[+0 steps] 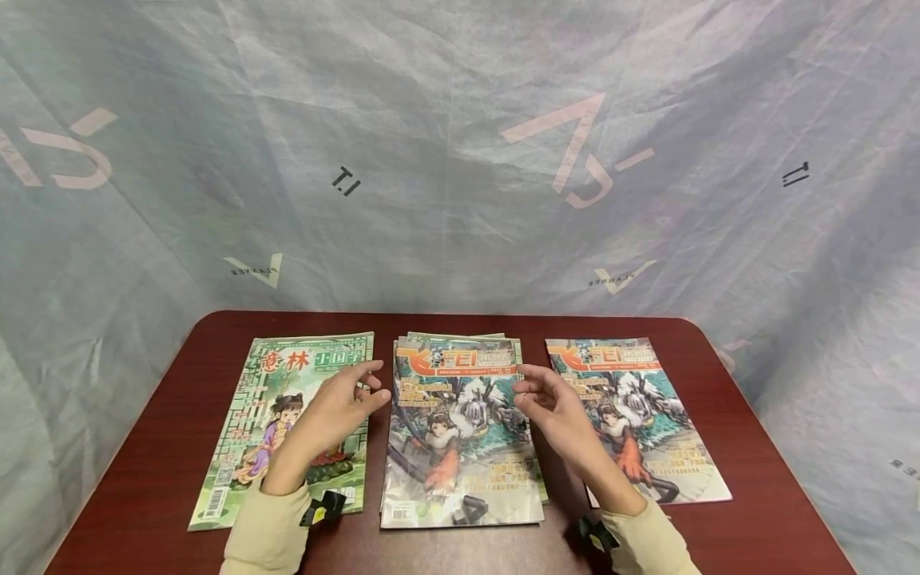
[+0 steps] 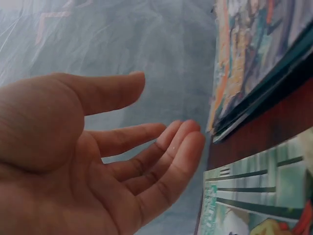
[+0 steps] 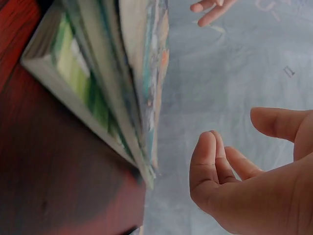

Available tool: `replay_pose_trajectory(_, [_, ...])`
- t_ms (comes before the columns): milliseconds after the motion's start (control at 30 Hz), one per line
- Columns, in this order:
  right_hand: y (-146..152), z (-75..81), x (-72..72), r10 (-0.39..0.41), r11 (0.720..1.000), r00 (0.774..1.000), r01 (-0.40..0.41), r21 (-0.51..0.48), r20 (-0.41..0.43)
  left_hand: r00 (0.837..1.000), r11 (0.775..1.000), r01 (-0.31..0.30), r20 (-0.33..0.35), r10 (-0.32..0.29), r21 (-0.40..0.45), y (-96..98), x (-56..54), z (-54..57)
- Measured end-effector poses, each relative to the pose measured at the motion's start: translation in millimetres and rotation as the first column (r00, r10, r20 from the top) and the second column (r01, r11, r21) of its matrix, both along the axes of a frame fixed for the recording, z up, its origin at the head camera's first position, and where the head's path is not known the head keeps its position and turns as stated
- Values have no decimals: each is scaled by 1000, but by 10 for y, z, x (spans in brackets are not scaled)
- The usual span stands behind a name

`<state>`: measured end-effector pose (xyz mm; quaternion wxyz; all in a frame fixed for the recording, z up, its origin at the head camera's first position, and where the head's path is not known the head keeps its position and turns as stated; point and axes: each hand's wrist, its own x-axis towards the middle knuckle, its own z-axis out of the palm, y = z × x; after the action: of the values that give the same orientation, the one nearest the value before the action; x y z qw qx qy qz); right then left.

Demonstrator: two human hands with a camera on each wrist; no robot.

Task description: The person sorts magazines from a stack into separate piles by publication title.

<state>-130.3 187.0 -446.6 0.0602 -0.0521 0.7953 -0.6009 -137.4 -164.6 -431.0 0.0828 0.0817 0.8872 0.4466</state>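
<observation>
Three places on the dark red table hold magazines. In the middle lies a stack (image 1: 460, 447), topped by a FEI magazine with a figure in red gloves; green-edged magazines stick out beneath it. My left hand (image 1: 341, 407) hovers over the right part of the green magazine (image 1: 237, 455), near the stack's left edge, fingers loosely bent and holding nothing. Between the stack and another FEI magazine (image 1: 676, 447) is my right hand (image 1: 557, 407), thumb apart from its relaxed fingers, nothing in it. The right wrist view shows the stack's layered page edges (image 3: 98, 83) beside that hand.
The dark red table (image 1: 747, 479) has rounded far corners. Behind it hangs a grey printed cloth (image 1: 446, 160), which continues down both sides. Each sleeve carries a black wrist device (image 1: 323, 508) near the cuff.
</observation>
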Motion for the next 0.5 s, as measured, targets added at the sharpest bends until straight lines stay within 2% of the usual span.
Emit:
replay_pose_trajectory(167, [30,-46,-38,2,1000,1000,-2,21,16,999,1000,2,49,-1,-22,25,-25,-118])
replay_pose_trajectory(300, [49,-85,-71,2,999,1000,-3,35,31,998,999,1,66,2,-51,28,-37,-170])
replay_pose_trajectory(400, [63,-114,-93,5,999,999,-7,37,48,996,999,-8,88,12,-43,34,-46,-197])
replay_pose_trajectory(500, [83,-134,-101,2,999,997,-6,49,73,991,1000,-16,133,16,-1,60,-52,-223])
